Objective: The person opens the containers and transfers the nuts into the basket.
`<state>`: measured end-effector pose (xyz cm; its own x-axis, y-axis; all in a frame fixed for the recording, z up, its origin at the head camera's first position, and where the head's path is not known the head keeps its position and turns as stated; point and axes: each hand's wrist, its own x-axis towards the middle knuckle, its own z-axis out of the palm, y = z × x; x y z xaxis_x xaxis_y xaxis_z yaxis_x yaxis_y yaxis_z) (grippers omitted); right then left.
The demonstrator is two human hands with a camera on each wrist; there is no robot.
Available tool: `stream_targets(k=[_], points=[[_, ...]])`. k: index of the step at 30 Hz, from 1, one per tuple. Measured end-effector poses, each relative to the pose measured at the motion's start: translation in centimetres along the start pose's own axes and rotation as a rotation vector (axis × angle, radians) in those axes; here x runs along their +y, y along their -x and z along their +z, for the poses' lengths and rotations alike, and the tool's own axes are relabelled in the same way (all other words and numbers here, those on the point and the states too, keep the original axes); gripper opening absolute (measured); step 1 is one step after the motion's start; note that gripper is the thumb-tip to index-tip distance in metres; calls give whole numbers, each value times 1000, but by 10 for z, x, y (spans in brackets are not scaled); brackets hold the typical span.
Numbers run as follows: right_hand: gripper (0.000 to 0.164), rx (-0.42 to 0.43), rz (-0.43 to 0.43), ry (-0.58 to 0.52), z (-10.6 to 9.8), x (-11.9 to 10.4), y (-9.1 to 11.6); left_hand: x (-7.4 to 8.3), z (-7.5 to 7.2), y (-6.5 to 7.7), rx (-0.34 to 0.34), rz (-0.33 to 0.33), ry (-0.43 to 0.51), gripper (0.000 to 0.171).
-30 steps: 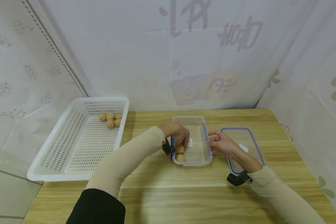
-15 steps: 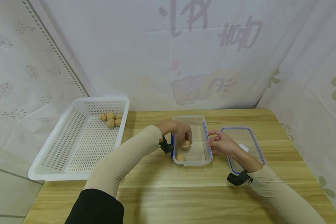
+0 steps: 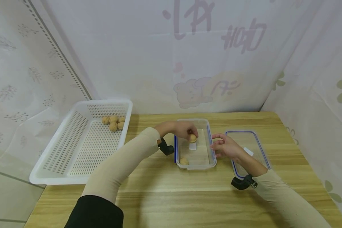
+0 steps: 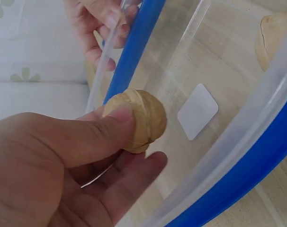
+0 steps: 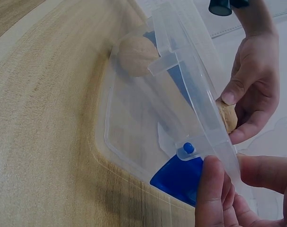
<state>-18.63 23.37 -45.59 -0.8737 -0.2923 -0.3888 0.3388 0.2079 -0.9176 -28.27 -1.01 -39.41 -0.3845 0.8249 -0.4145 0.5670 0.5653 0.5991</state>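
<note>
My left hand (image 3: 185,129) pinches a walnut (image 4: 150,116) between thumb and fingers, above the inside of a clear plastic food container (image 3: 198,167) with blue side latches. Another walnut (image 3: 184,161) lies in the container's near left corner; the right wrist view shows this walnut (image 5: 136,56) through the clear wall. At the container's right side, my right hand (image 3: 227,146) holds the rim, its fingers (image 5: 210,184) beside a blue latch (image 5: 179,177). A white label (image 4: 198,112) shows at the container's bottom.
A white slotted basket (image 3: 60,180) stands at the left, several walnuts (image 3: 113,126) in its far right corner. A clear lid (image 3: 243,137) with a blue seal lies right of the container, partly under my right forearm. Printed curtains (image 3: 148,63) hang behind the wooden table (image 3: 193,205).
My left hand has picked the walnut up from near the other one and moved it up and towards the container's far side. My right hand stays at the rim.
</note>
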Motion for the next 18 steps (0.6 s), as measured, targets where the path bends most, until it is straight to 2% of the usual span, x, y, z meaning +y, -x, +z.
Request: stream_targets(k=[4,11,18], points=[[52,0,0,-6,1,-1,1,-3,0,3,23,-2,59,34],[53,2,8,-3,3,-3,1,-10,-1,10,72,24,81,34],[54,-7,-3,4,2,-3,1,-14,-6,23,123,51,130,35]])
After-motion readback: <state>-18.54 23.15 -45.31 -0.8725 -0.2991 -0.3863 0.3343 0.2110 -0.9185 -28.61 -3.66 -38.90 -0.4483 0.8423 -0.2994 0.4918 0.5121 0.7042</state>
